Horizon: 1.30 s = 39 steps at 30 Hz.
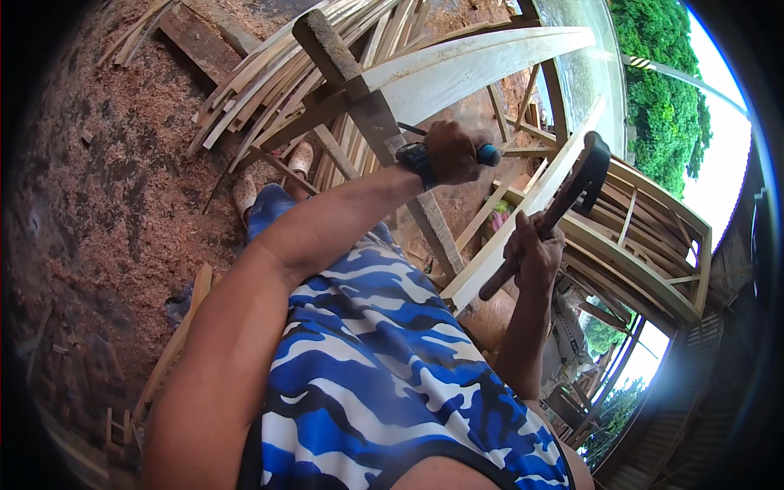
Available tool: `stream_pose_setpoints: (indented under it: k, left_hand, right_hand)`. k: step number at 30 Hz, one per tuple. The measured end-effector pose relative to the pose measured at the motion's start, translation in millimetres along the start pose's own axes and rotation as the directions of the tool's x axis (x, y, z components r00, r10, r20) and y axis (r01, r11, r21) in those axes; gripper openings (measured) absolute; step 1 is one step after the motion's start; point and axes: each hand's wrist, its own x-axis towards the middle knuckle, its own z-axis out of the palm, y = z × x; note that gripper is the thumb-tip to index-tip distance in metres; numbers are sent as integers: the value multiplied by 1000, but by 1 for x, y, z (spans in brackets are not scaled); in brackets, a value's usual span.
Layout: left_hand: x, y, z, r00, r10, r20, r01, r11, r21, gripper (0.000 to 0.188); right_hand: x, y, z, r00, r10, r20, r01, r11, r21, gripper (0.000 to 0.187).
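The left hand [454, 153], its arm stretched far, is closed around one tool [489, 155], hiding most of its grip; the tip is hard to make out near a beam [378, 124]. To the right, the right hand [536, 251], wrist raised, clasps one hammer [565, 201], head pointing far.
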Motion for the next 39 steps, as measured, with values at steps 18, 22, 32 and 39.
stream_pose_setpoints:
  k: [18, 22, 32, 39]
  left_hand:
    - [-5, -20, -5, 992, 79, -95, -86, 994, -71, 13]
    - [-5, -22, -12, 996, 29, -81, -34, 997, -69, 11]
    - [1, -42, -1, 983, 62, -175, -78, 993, -87, 17]
    - [8, -31, -10, 984, -11, -178, 5, 999, -32, 12]
  right_hand:
    - [-10, -17, 9, 997, -72, 14, 72, 996, 43, 27]
    - [-13, -24, 3, 972, -230, -36, 233, 968, 95, 21]
    - [34, 29, 25, 999, -17, 30, 34, 588, -808, 26]
    - [36, -36, 4, 936, -312, -163, 314, 949, -9, 20]
